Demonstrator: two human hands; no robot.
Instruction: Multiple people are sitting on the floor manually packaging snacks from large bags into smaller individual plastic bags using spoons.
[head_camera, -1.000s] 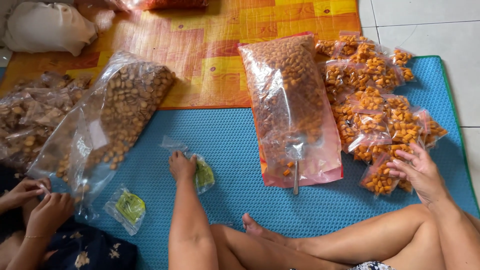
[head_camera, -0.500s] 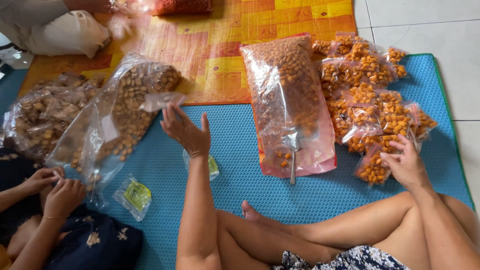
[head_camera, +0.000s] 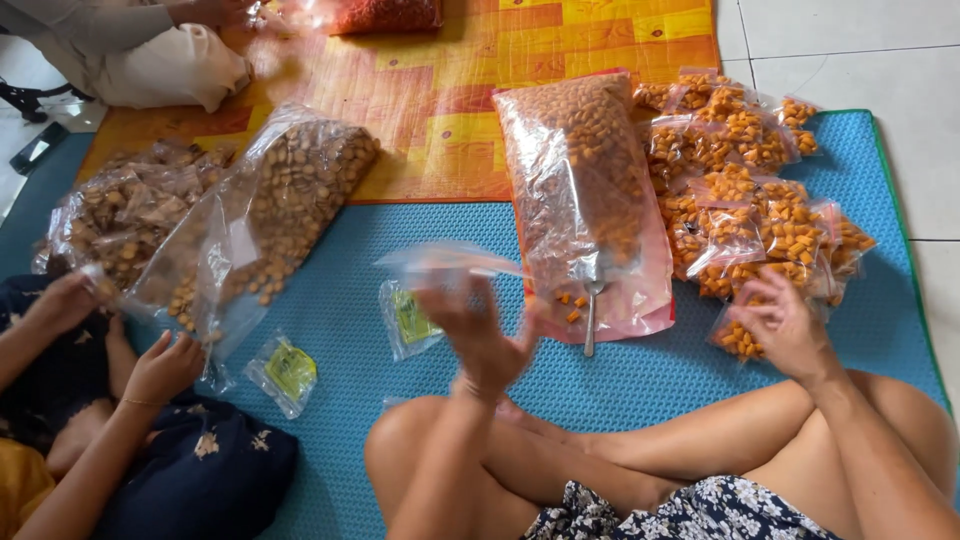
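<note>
Scanning left to right, we note a co-worker's hands (head_camera: 120, 340) by the big bag of brown snacks (head_camera: 270, 210). Our left hand (head_camera: 480, 335) has risen off the blue mat (head_camera: 450, 230) since a second ago, fingers pinching an empty clear pouch (head_camera: 445, 265), now blurred mid-air beside the large orange-snack bag (head_camera: 585, 190). Our right hand (head_camera: 785, 330) stays loosely curled on a filled small packet (head_camera: 738, 338) at the pile's edge.

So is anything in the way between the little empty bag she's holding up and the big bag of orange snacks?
Nothing visible. The left hand holds the small empty bag in the air just beside the big bag of orange snacks, with only blue mat below.
</note>
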